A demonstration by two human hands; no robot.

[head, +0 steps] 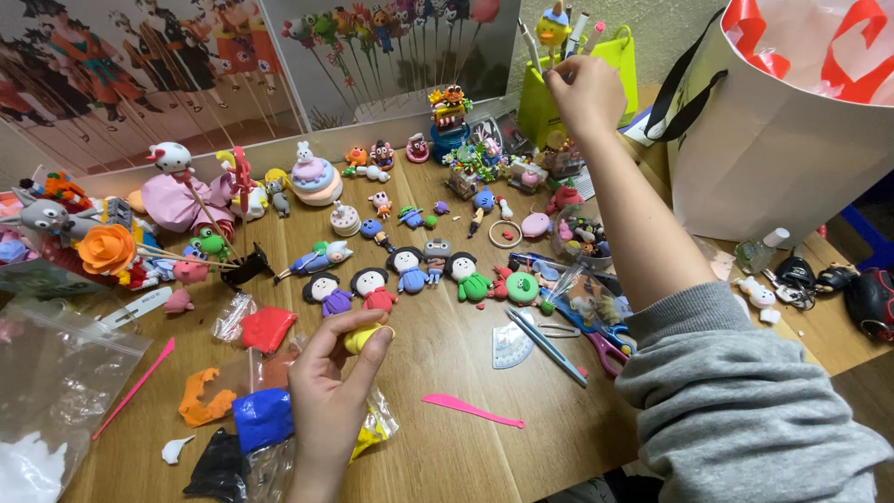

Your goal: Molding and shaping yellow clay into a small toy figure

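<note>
Left hand (328, 382) low at centre-left, fingers and thumb pinched around a small lump of yellow clay (365, 338), held just above the wooden counter (438, 373). Lump smooth, rounded, plain, without face or limbs: shaping seemingly at an early stage. Below the hand, clay supplies in clear bags: orange scraps (205, 399), a red block (266, 327), a blue block (264, 416), black clay (219, 463), more yellow clay in its bag (375, 430). To the left, a pink stick tool (135, 387); to the right, a pink modelling knife (470, 409). Beyond, finished work in plenty: a row of small round-headed figures (407, 271) flat on the counter, animals and flowers on sticks at far left. Further right, scissors (605, 346) and grey tweezers (548, 346). Right hand (585, 91) raised at top right, fingers closed around something small at a green bag of pens (549, 102); item itself too small to tell. At far right, a white carrier bag (773, 140).
</note>
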